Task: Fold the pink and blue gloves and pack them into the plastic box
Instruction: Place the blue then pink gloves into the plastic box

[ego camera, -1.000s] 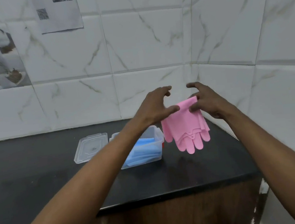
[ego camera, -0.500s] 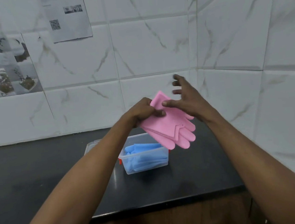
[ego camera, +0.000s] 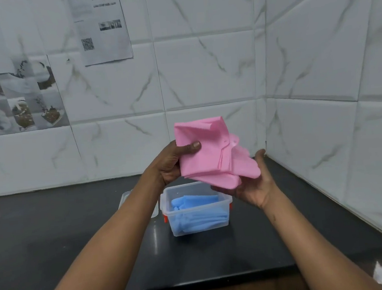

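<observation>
- Work area: a black counter [ego camera: 55, 237] set in a corner of white marbled tile.
- On the wall at left, a round mark reads "3". Right of it hangs a printed sheet [ego camera: 102, 25] with a QR code; its text is too blurred to read.
- A clear lid [ego camera: 126, 195] lies on the counter, just left of the box and mostly hidden by your left arm.
- Your left hand [ego camera: 170, 162] pinches the pink gloves [ego camera: 211, 152] with the thumb on top, holding them above the box.
- The box [ego camera: 197, 213] stands open with the blue gloves [ego camera: 195, 202] folded inside.
- Your right hand [ego camera: 256, 185] cups the pink gloves from below, palm up, fingers loose.
- Press the fold flat, align the edges, then lower the bundle onto the blue gloves.
</observation>
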Demonstrator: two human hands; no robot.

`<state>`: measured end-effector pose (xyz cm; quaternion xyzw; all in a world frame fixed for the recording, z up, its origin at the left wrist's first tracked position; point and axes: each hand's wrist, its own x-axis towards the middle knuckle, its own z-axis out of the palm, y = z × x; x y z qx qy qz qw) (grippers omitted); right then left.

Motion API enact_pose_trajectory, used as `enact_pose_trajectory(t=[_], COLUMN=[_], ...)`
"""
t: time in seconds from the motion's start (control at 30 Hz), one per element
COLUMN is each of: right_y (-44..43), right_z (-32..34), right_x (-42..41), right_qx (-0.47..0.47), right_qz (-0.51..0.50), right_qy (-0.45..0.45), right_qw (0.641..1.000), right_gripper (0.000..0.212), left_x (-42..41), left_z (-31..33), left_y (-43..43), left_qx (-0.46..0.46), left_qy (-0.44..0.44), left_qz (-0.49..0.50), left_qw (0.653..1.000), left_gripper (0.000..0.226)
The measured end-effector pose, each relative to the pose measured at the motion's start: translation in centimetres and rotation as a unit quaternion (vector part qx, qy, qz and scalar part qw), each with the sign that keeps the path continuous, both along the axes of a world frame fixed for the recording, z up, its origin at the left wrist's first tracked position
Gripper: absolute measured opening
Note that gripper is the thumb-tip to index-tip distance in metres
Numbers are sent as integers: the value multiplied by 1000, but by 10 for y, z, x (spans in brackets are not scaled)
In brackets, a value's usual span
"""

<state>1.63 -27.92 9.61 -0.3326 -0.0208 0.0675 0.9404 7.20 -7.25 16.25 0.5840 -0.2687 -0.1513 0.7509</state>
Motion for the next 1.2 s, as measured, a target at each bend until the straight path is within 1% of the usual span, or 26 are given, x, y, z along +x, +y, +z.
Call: enact_pose_trajectory(t=[0.03, 0.1, 0.17, 0.23, 0.27, 0.33, 0.4, 0.47, 0.5, 0.63, 0.7, 0.77, 0.83, 0.93, 1.0, 1.07, 1.1, 1.13, 1.17, 1.2], right_y=[2, 0, -5, -6, -4, 3, 10, 14, 14, 9, 8, 12, 18, 22, 24, 27, 31, 35, 39, 43], right_z=[2, 5, 8, 11, 12, 11, 13, 16, 17, 24, 31, 39, 39, 19, 4, -2, -1, 2, 5, 8], right_x=[-1, 0, 1, 1, 2, 6, 11, 18, 23, 40, 48, 53, 59, 66, 69, 70, 70, 68, 68, 70], right_qx=[12, 1, -35, -101, -142, -223, -280, -316, -325, -344, -347, -372, -430, -512, -562, -613, -645, -686, -730, -767], right_qz=[11, 9, 20, 22, 11, -23, -65, -93, -103, -112, -116, -127, -136, -108, -89, -90, -93, -87, -82, -82], right_qy=[-5, 1, 2, 12, 15, 24, 31, 32, 36, 51, 25, -20, -41, -9, 13, 10, 5, 2, -1, -1], right_qw=[1000, 1000, 999, 995, 990, 974, 957, 944, 940, 931, 930, 919, 892, 852, 822, 785, 758, 722, 678, 636], right_gripper=[94, 85, 80, 73, 67, 56, 48, 48, 49, 52, 52, 51, 54, 56, 55, 50, 43, 36, 28, 18], left_x=[1, 7, 14, 17, 18, 18, 21, 23, 24, 29, 31, 32, 33, 36, 36, 35, 36, 37, 37, 36], left_z=[-2, -8, -17, -25, -28, -36, -41, -41, -39, -33, -30, -29, -34, -55, -68, -70, -70, -69, -68, -66], left_y=[2, 10, 19, 24, 25, 25, 24, 24, 24, 28, 30, 32, 33, 35, 36, 34, 32, 29, 26, 22], left_qx=[5, 19, 49, 96, 121, 158, 171, 168, 158, 62, 25, 10, 27, 99, 155, 218, 259, 303, 343, 374], left_qy=[16, 80, 152, 189, 196, 208, 215, 221, 229, 254, 235, 206, 189, 198, 206, 179, 151, 120, 86, 51], left_qz=[4, 16, 41, 71, 81, 101, 120, 126, 126, 140, 154, 171, 190, 194, 184, 203, 220, 236, 247, 258], left_qw=[1000, 997, 986, 975, 970, 960, 954, 952, 952, 955, 959, 963, 963, 956, 948, 938, 928, 916, 902, 889], left_gripper=[24, 24, 36, 50, 52, 47, 45, 44, 40, 30, 27, 26, 27, 36, 25, 14, 15, 19, 19, 13])
